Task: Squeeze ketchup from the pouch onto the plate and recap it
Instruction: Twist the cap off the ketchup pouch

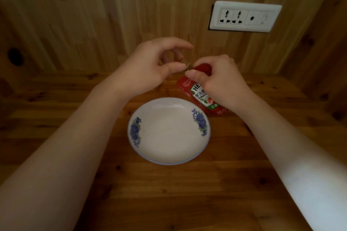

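Plate [169, 131] is bare from where I watch, white with blue flowers on two sides, no ketchup on it, so squeezing isn't done and recapping is left too. I'd call this the cap step, most likely unscrewing. Pouch [201, 93] stands on the wooden table [187, 193] just behind the plate's right rim, leaning a bit left. Right hand [221, 82] is wrapped round its upper part, thumb pressed on the front near the neck. Left hand [154, 65] has thumb and forefinger pinched together at the spout tip; other fingers curled loose. Cap itself is too small and blurred, I can't tell if it's on or off. Label: "HE" showing, rest hidden by the thumb, reads like Heinz; Chinese characters, "TOMATO" below, a "0" on green band. Wall socket [244, 17] behind
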Demonstrator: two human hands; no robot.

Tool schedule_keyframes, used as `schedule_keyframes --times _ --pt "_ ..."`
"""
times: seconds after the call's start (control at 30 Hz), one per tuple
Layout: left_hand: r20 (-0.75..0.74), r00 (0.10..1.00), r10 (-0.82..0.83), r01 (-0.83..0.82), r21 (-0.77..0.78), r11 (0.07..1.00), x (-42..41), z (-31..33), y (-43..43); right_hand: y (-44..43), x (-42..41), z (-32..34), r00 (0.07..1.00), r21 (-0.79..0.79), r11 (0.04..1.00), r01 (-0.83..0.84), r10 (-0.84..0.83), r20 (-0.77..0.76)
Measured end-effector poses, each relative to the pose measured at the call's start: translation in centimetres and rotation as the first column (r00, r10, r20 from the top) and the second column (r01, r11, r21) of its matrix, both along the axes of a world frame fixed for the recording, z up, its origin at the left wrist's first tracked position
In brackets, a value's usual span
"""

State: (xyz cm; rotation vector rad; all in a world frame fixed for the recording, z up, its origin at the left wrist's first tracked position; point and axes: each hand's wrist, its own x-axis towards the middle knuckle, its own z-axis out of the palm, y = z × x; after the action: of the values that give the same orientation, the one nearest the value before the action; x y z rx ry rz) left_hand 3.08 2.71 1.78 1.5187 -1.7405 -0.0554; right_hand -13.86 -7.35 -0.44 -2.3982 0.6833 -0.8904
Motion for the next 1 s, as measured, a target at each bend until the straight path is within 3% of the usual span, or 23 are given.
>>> schedule_keyframes --times 0.33,0.53,0.77,1.0 --pt "-0.008 0.999 0.049 -0.049 -0.063 0.997 0.5 -0.4 -0.1 -0.2 0.0 -0.4 0.999 -0.025 1.0 0.017 -0.018 -0.029" --pt "-0.001 0.986 0.165 -0.164 -0.07 0.984 1.5 -0.9 -0.5 -0.6 -0.1 -1.0 0.998 -0.013 0.999 0.036 -0.035 0.059" --pt "0.164 0.925 0.343 -0.365 0.128 0.922 3.9 -3.3 -1.4 -0.8 -0.5 -2.7 0.977 0.112 0.988 0.105 -0.124 0.172" --pt "0.246 0.874 0.418 -0.47 0.213 0.857 5.5 -5.4 -1.7 -1.0 -1.1 -3.8 0.934 0.266 0.955 0.135 -0.212 0.288"
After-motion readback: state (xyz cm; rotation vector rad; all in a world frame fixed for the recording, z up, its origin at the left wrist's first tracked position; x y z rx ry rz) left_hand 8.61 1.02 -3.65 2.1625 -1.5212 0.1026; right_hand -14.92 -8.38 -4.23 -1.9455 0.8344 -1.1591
